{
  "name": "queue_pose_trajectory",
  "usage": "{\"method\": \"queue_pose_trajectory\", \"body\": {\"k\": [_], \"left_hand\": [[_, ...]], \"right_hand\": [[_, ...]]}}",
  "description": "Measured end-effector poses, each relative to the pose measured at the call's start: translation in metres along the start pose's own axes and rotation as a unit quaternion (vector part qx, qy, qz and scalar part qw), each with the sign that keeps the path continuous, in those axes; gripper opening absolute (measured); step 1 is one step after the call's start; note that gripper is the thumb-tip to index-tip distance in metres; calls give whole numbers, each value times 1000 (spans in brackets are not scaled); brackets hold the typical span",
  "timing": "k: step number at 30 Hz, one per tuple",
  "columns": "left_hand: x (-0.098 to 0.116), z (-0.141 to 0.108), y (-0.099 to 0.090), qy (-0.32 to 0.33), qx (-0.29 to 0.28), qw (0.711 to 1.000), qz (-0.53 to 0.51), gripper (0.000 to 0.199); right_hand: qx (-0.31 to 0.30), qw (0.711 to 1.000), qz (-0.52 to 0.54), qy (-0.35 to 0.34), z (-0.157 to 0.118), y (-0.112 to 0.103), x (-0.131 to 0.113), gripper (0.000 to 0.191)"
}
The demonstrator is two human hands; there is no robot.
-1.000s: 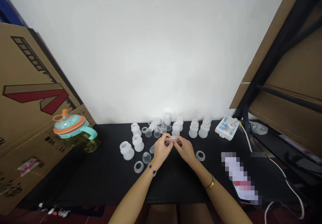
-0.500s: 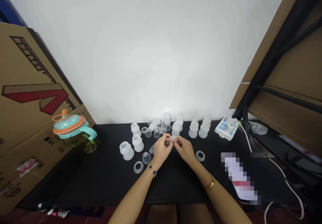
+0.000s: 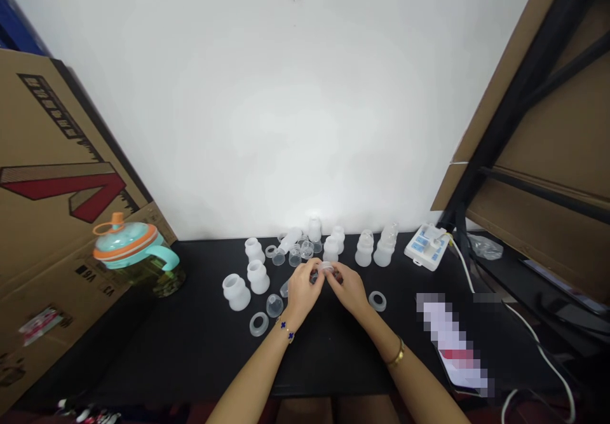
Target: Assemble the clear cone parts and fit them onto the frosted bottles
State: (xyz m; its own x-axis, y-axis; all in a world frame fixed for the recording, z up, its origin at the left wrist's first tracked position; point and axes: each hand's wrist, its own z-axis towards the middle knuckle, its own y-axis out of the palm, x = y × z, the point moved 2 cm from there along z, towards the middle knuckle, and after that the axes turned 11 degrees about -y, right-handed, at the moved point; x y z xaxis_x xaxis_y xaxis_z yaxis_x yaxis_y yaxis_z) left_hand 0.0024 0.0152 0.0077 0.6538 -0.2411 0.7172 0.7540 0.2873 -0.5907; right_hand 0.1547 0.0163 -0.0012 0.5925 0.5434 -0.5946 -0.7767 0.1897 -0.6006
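Note:
Over the middle of the black table, my left hand and my right hand pinch a small translucent bottle ring between their fingertips. Part of the ring is hidden by the fingers. Left of my left wrist lie a loose ring and a clear dome cap. Another ring rests to the right of my right hand. Open white baby bottles stand at the left, and more stand just behind my hands. Two bottles with clear caps are at the right rear.
A pile of clear caps lies near the wall. A teal and orange jug stands far left beside a cardboard box. To the right are a white case with blue parts, a white cable and a blurred-out phone-like slab.
The view has shifted a little, so everything sits slightly lower and to the left. Both hands keep the ring between their fingertips in nearly the same place.

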Motion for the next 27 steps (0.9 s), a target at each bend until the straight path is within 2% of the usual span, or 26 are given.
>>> {"method": "queue_pose_trajectory", "body": {"k": [7, 13, 27], "left_hand": [[-4, 2, 4, -16, -22, 997, -68, 28], [-2, 1, 3, -7, -21, 997, -72, 19], [2, 0, 0, -23, -19, 998, -64, 16]], "right_hand": [[2, 1000, 24, -9, 0, 0, 2, 27], [-3, 1000, 16, -25, -1, 0, 0, 29], [-8, 1000, 10, -17, -1, -2, -3, 29]]}}
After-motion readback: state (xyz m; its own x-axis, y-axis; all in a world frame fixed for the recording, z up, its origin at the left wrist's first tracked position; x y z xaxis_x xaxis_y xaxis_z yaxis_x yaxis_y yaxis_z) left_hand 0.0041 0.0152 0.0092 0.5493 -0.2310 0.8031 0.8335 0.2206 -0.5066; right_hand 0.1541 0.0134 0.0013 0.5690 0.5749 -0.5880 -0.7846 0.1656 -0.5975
